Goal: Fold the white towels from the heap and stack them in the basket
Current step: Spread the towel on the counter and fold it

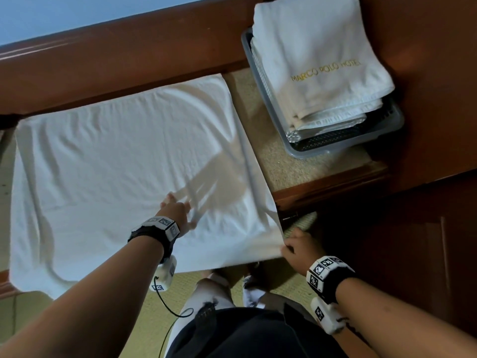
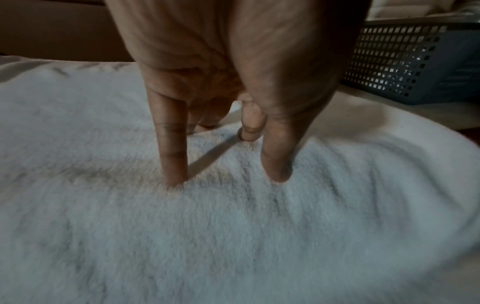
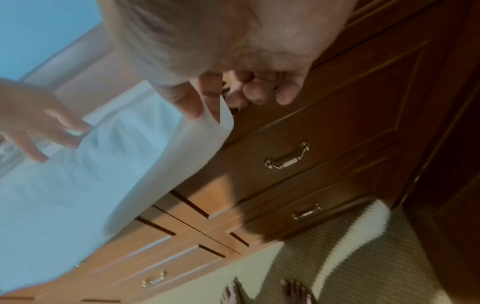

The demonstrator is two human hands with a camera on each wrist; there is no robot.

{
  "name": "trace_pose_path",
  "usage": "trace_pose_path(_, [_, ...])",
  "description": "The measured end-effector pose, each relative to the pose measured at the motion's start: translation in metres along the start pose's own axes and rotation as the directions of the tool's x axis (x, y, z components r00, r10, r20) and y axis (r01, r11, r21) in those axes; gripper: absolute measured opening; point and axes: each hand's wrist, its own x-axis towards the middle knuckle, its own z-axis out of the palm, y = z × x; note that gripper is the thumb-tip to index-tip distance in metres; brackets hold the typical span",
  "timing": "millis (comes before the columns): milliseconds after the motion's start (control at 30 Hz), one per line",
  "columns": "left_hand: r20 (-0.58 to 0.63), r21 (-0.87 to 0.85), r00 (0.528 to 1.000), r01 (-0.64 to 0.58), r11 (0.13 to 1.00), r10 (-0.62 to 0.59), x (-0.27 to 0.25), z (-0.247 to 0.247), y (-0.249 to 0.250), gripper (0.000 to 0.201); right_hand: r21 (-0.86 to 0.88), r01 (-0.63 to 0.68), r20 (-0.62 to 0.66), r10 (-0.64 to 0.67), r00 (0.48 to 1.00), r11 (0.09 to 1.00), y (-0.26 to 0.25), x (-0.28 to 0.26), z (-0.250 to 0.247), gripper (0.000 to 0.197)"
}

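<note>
Pinching the towel (image 1: pixel 124 161) corner, the right hand (image 1: pixel 296 250) could drag it askew. The left hand (image 1: pixel 175 211), fingers (image 2: pixel 172 156) straight, only presses lightly.

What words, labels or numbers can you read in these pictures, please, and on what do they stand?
"MARCO POLO HOTEL": gold letters on the top folded towel in the basket; the last letters are faint.
The wrist bands carry black-and-white square code markers, no readable words.
No other text shows.

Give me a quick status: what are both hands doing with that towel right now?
Left hand flat, pressing the spread towel. Right hand pinching its near corner. Basket already stacked with folded towels. Nothing in the way.
</note>
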Motion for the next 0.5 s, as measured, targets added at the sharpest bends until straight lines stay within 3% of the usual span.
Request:
trace_pose_path(100, [-0.001,0.015,1.0,-0.007,1.0,0.007,-0.001,0.0,-0.001,0.059,0.054,0.235,-0.229,-0.217,0.949,0.971,-0.016,-0.008,-0.015,0.027])
trace_pose_path(200, [0.0,0.025,1.0,-0.008,1.0,0.008,-0.003,-0.001,-0.001,0.06,0.105,0.401,-0.213,-0.373,0.903,0.91,-0.041,-0.007,-0.026,0.022])
trace_pose_path(233, [-0.002,0.027,1.0,-0.009,1.0,0.009,-0.003,-0.002,0.0,0.06,0.161,0.374,-0.194,-0.342,0.919,0.913,-0.046,-0.003,-0.027,0.023])
trace_pose_path(300, [-0.003,0.038,1.0,-0.018,0.999,0.019,-0.005,-0.004,0.003,0.06,0.302,0.171,-0.139,-0.134,0.981,0.938,-0.046,0.006,-0.026,0.025])
trace_pose_path(367, [0.0,0.045,0.999,-0.033,0.998,0.033,-0.005,-0.004,0.003,0.058,0.425,0.004,-0.052,0.02,0.998,0.905,-0.043,0.014,-0.024,0.026])
trace_pose_path(433, [-0.012,0.044,0.999,-0.047,0.998,0.047,-0.006,-0.005,0.004,0.058,0.46,-0.047,-0.009,0.057,0.998,0.887,-0.041,0.021,-0.021,0.032])
trace_pose_path(500, [-0.02,0.039,0.999,-0.043,0.998,0.044,-0.006,-0.005,0.004,0.059,0.406,-0.08,-0.008,0.09,0.996,0.91,-0.043,0.025,-0.02,0.026])
